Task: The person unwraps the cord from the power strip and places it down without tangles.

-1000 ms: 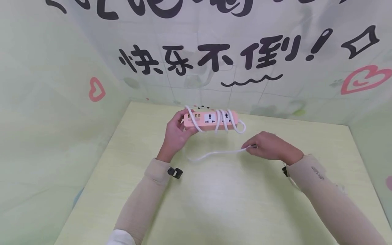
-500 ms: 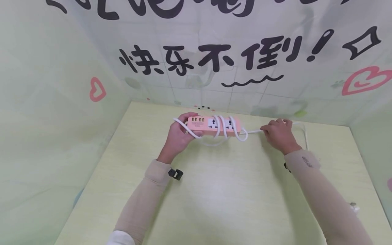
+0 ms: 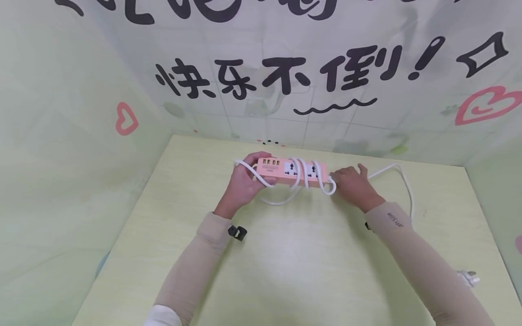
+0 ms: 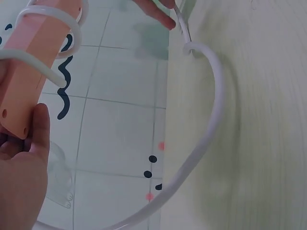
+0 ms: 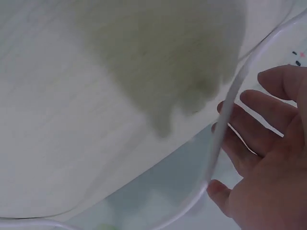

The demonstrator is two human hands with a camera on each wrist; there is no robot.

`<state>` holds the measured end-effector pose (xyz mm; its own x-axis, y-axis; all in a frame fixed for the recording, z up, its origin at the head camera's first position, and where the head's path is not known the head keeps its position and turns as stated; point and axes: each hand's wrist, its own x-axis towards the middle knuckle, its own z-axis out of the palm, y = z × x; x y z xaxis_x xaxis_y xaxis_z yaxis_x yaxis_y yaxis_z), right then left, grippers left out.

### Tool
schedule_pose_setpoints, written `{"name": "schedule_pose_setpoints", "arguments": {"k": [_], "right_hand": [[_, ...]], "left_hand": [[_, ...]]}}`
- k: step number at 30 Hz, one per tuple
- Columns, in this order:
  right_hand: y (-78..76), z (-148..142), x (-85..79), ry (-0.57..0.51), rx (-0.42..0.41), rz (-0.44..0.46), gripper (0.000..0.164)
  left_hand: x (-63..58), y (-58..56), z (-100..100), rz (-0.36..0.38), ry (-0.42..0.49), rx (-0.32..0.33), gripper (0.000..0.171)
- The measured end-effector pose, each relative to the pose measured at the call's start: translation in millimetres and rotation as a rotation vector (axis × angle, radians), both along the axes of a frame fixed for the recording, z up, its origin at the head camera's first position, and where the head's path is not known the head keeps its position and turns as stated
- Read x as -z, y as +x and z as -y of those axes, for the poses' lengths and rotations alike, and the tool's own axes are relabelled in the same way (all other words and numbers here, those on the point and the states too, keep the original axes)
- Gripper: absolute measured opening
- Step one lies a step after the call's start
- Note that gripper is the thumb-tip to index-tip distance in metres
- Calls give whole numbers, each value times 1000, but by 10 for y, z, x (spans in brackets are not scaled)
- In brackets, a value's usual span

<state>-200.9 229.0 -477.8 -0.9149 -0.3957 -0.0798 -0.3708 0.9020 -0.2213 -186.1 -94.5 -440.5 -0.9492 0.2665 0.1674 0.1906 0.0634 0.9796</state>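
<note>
A pink power strip (image 3: 272, 170) with a white cord (image 3: 277, 203) looped around it is held up over the table's back part. My left hand (image 3: 240, 186) grips its left end, thumb along the near side; the left wrist view shows the strip's underside (image 4: 45, 50) and the thumb (image 4: 41, 127). Close by the strip's right end is my right hand (image 3: 354, 185). In the right wrist view that hand (image 5: 273, 158) has its fingers spread and loosely bent, with the cord (image 5: 223, 127) running across the fingertips, not enclosed by them.
From behind the right hand the cord (image 3: 409, 192) trails over the pale wooden table (image 3: 293, 262) and passes under the right sleeve. Its white plug (image 3: 469, 277) lies beside the right forearm. A printed sheet (image 3: 277, 122) stands along the table's back edge.
The right hand first swung the cord back and right, then moved left toward the strip's end. The left hand has shifted the strip slightly right and nearer. The plug has come into view.
</note>
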Motion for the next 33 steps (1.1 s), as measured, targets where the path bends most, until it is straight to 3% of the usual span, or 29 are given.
{"name": "schedule_pose_setpoints", "arguments": {"k": [4, 6, 9, 11, 14, 17, 21, 23, 28, 33], "right_hand": [[85, 302, -9, -311, -41, -10, 41], [133, 484, -2, -426, -117, -68, 55], [210, 764, 22, -454, -222, -121, 69], [258, 929, 35, -439, -271, -99, 74], [309, 1128, 64, -536, -264, 74, 79], [324, 1266, 101, -634, -256, 170, 76], [337, 1390, 168, -743, -309, 258, 51], [351, 1443, 195, -788, -331, 350, 44], [371, 1605, 236, -873, -328, 549, 54], [391, 1710, 241, -957, -360, 626, 51]], "left_hand": [[-10, 17, -35, 27, 26, 21, 60], [-12, 29, -63, 33, 50, 37, 61], [-12, 50, -112, 15, 69, 67, 61], [-9, 63, -145, -12, 50, 80, 61], [-12, 93, -194, -21, 35, 98, 61], [-23, 136, -254, 20, 56, 126, 62], [-39, 194, -355, 58, 50, 159, 64], [-46, 220, -403, 63, 39, 168, 64], [-76, 269, -487, 105, 77, 193, 61], [-100, 287, -514, 118, 100, 194, 61]]}}
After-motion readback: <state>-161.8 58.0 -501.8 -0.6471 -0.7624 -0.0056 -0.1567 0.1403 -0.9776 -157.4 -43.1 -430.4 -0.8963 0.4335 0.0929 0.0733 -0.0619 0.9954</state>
